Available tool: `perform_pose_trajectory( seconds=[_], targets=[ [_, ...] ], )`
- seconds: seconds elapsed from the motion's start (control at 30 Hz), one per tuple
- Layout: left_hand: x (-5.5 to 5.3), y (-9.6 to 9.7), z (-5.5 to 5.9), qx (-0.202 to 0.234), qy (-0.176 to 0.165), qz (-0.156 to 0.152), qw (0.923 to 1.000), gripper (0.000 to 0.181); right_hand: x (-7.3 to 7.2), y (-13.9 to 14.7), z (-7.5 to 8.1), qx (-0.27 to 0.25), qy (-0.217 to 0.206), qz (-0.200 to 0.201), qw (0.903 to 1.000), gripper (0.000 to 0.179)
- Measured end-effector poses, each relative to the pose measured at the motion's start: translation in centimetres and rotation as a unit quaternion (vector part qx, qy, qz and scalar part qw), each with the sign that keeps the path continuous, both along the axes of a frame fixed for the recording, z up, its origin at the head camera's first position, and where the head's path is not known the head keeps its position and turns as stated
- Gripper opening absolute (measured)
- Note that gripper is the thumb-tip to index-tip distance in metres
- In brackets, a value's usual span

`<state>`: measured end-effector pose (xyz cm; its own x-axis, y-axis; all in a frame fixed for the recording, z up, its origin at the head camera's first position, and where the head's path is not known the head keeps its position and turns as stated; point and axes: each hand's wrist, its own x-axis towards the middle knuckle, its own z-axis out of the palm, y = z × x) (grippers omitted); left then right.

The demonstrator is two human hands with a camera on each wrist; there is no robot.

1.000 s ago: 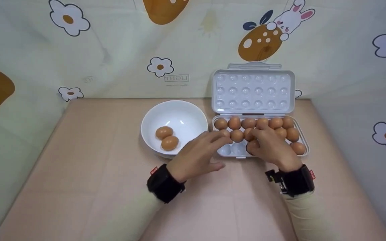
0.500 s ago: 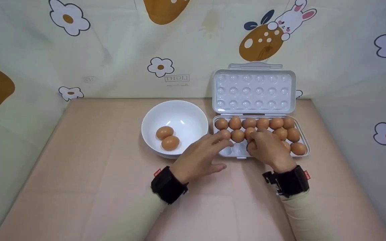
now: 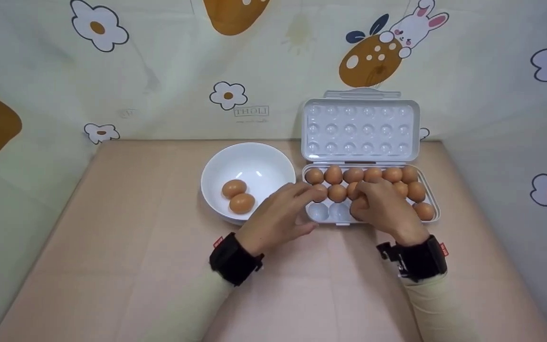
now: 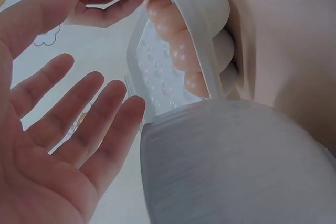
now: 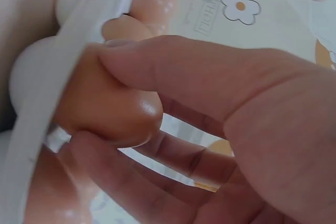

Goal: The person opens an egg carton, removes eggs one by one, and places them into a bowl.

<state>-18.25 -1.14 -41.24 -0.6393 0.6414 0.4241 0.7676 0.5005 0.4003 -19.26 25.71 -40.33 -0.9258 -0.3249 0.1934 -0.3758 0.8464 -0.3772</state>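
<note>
A pale backdrop (image 3: 159, 71) printed with outlined flowers, brown spotted shapes and a rabbit encloses the rear and both sides of a peach-coloured, faintly creased tabletop (image 3: 102, 266). Toward the rear right lies a white egg carton (image 3: 318, 212), its dimpled lid (image 3: 359, 128) raised; just left of it stands a white bowl (image 3: 266, 168). The left hand (image 3: 276, 216), near the bowl's right rim, has its grip spread and holding nothing. The right hand's (image 3: 390, 213) grip is closed, thumb opposite fingers, on a brown egg (image 5: 113, 111) at the carton's front row. Two eggs (image 3: 241, 203) lie touching inside the bowl.
</note>
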Motion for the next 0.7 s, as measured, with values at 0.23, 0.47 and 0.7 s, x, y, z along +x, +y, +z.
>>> perform_pose_trajectory(
  seconds=[0.23, 0.47, 0.7],
  targets=[
    [-0.4, -0.6, 0.8, 0.028, 0.001, 0.008, 0.9996, 0.051, 0.9, -0.3, 1.8, -0.036, 0.093, 0.039, 0.9943, 0.022],
    [-0.8, -0.9, 1.3, 0.049, 0.005, 0.025, 0.9985, 0.056, 1.5, -1.8, 2.2, -0.131, 0.093, 0.033, 0.9864, 0.03],
    [-0.9, -0.9, 1.5, 0.072, -0.009, 0.029, 0.997, 0.056, 1.9, -3.8, 1.8, -0.266, 0.059, 0.041, 0.9612, 0.036]
  ],
)
